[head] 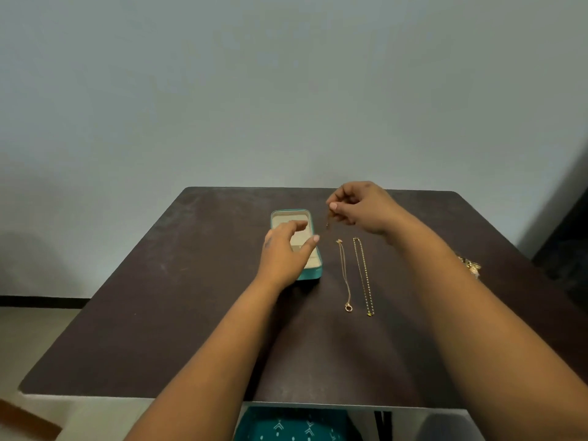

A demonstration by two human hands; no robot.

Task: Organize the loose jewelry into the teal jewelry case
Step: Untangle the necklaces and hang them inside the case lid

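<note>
Both bare forearms are extended forward from the bottom of the view, the left from lower centre, the right from the lower right corner. The left hand (286,249) is held palm down, its fingers loosely spread and curved, the thumb (310,244) stretched out to the right. The right hand (362,206) is raised higher and farther forward, its wrist bent, the fingers curled in and the thumb and forefinger pinched together at the tips.
</note>
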